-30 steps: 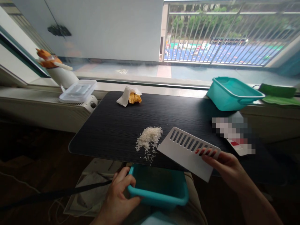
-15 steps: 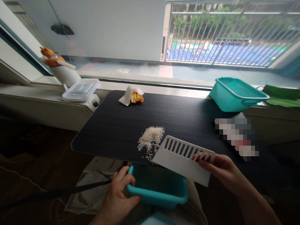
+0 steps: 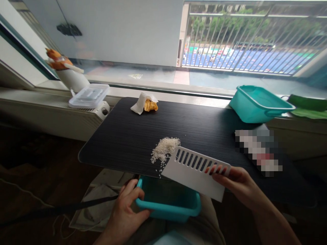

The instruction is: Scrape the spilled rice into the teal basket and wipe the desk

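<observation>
Fingers (image 3: 238, 172) of the right hand (image 3: 245, 189) are closed around the right end of a slotted white scraper (image 3: 195, 177), with the thumb laid on its near face and the other fingertips seen through the slots. By this grip the plate is held tilted above the near edge of the desk (image 3: 120, 136), and its lower right corner is carried past that edge. A loose heap of white rice (image 3: 166, 147) is spread on the desk, toward the near edge and well in from the near left corner; a few stray grains are strewn almost to the edge itself. From the right-hand fingers the heap is kept well apart, off to their left, with the scraper between; its right side is closely bordered by the scraper's left end, though whether grains are touched cannot be told. By the left hand (image 3: 125, 207) the left rim of a turquoise tub (image 3: 168, 209) is gripped, pinched between thumb and fingers. The tub is held just below the near edge, nearer to the rice than the right hand is; its dark inside cannot be made out. Near the far left corner a crumpled white tissue (image 3: 138, 103) is seen.
</observation>
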{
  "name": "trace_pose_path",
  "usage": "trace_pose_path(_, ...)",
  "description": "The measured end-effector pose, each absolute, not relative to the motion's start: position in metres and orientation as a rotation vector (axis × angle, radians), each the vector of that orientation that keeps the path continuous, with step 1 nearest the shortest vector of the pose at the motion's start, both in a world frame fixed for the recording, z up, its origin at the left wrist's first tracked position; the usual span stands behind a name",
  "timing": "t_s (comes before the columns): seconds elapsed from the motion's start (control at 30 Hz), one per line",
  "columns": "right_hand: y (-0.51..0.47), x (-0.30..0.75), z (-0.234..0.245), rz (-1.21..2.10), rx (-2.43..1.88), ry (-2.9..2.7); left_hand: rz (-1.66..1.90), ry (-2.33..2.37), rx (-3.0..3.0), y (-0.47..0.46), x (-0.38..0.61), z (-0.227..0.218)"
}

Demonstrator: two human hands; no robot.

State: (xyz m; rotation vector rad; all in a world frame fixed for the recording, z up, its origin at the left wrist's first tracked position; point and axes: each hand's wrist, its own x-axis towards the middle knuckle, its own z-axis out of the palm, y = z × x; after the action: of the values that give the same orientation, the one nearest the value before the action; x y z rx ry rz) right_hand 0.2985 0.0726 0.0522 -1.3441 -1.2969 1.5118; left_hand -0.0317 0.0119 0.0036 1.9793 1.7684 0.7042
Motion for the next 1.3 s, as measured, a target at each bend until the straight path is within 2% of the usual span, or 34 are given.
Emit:
trace_pose_path(0.63,0.086,0.281,0.059,1.569,-1.307,-1.444,0.712,1.784,1.957,0.012,-0.035,0.001)
trace_pose_path(0.83,0.091,0.299,0.059,1.333,-1.356,-1.413,0.714,1.782,1.981,0.015,-0.032,0.002)
trace_pose_path(1.3,0.102,0.293,0.054,1.38,-1.309,-1.406,0.666,1.752,1.928,0.013,-0.029,0.0)
